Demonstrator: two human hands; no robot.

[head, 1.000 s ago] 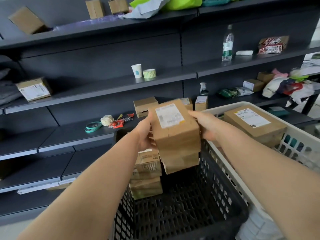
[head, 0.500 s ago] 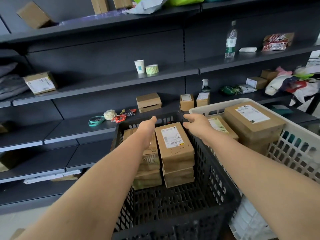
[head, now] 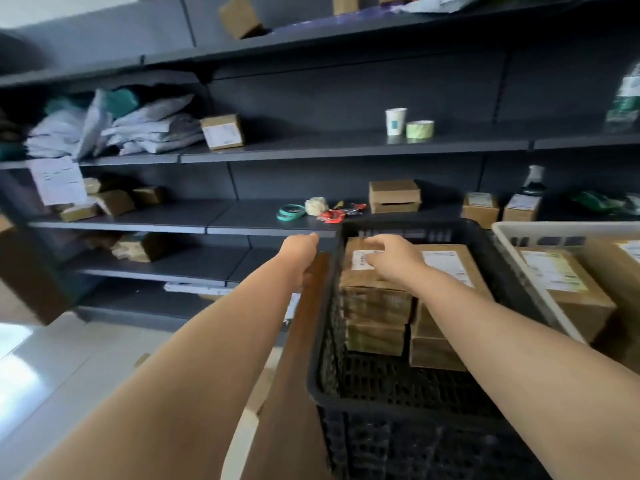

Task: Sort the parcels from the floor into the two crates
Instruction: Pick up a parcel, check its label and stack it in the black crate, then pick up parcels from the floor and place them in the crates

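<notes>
The black crate (head: 323, 344) stands in front of me and holds two stacks of brown parcels. My right hand (head: 393, 259) hovers with spread, empty fingers over the left stack (head: 363, 296), next to the right stack (head: 450, 265). Just outside the crate's left wall, my left hand (head: 298, 252) has its fingers loosely curled downward and nothing in it. The white crate (head: 554, 229) at the right holds larger labelled parcels (head: 568, 292).
Dark shelving (head: 311, 147) runs behind the crates with small boxes (head: 394, 195), a paper cup (head: 395, 121), tape rolls and grey mailer bags (head: 145, 129). White floor tiles (head: 52, 368) lie at the lower left. A brown strip (head: 294, 358) runs beside the black crate.
The parcel held in both hands went down onto the right stack in the black crate and was let go. Both hands shifted left, and my view swung to the left.
</notes>
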